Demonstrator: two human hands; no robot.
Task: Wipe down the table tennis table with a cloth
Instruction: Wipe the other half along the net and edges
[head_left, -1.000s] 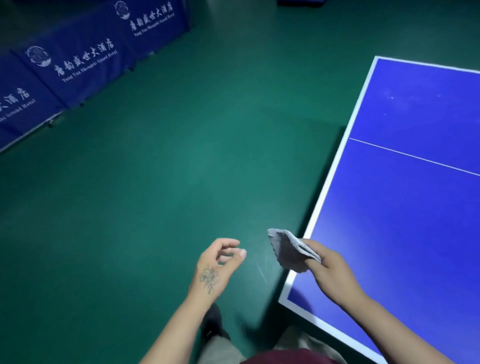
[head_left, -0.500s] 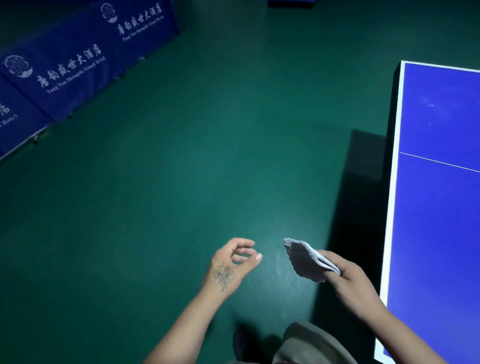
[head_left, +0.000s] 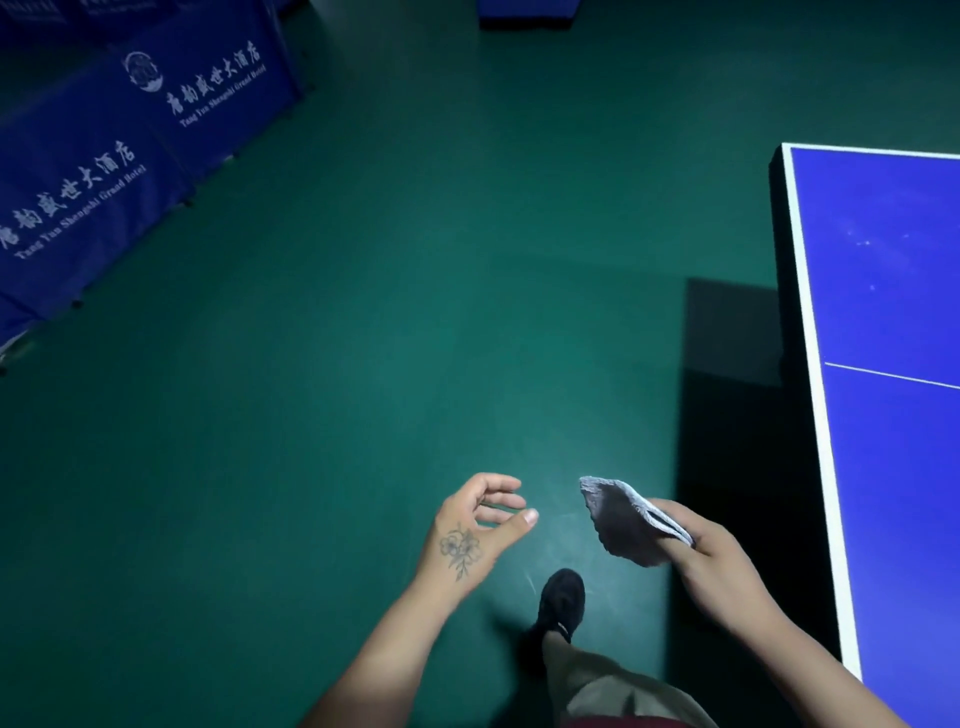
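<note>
1. We see one grey cloth (head_left: 626, 525) pinched in our right hand (head_left: 711, 558), off the bench's (head_left: 883, 260) left edge, above the floor (head_left: 363, 364).
2. Our left hand (head_left: 470, 525) hangs released, fingers (head_left: 501, 484) loosely curled, holding nothing.
3. One black shoe (head_left: 561, 597) steps between them.

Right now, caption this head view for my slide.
Right hand holds folded grey cloth beside blue table tennis table; tattooed left hand empty.

Dim overhead light, dark corners, hard black shadow beside the table (head_left: 883, 260), wide-angle bending at edges
</note>
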